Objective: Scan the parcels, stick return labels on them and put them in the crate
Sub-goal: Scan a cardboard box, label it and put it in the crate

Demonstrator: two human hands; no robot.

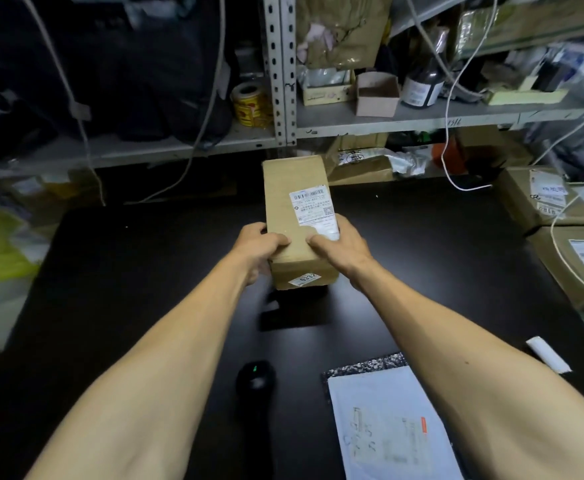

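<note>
Head view: one parcel in hand, held lengthwise away from the person over the dark table (110, 271).
Parcel: brown cardboard box (294, 216), long side running away from the camera, near end lifted or tipped; a shadow under it suggests it is off the table, can't confirm.
Labels on it: shipping label (313, 207) with barcode on the top face, right side; small "0332" sticker (306, 279) on the near end face.
Left hand (259, 242): fingers curled over the near-left top edge, thumb down the side, gripping the box.
Right hand (340, 245): fingers wrapped over the near-right edge, gripping; fingertips sit on the lower corner of the shipping label.
Risk 1: right fingers cover part of the label; if the code there is needed, the scan may fail.
Risk 2: both hands grip the near end only, so the far end is unsupported and could dip or twist out.
Scanner: black handheld scanner (256, 377), green light on, lying on the table near the person; both hands are busy, so one must let go to take it, and that is when the box may slip.
Label sheet: white sheet (384, 431) on a grey mailer, front right, partly under the right forearm, so the arm could drag it.
Other parcels: brown boxes (543, 199) stacked at the far right of the table.
Cable: white cord (456, 181) hangs from the shelf (422, 119) near the box, a snag hazard.
Crate: not in view.
</note>
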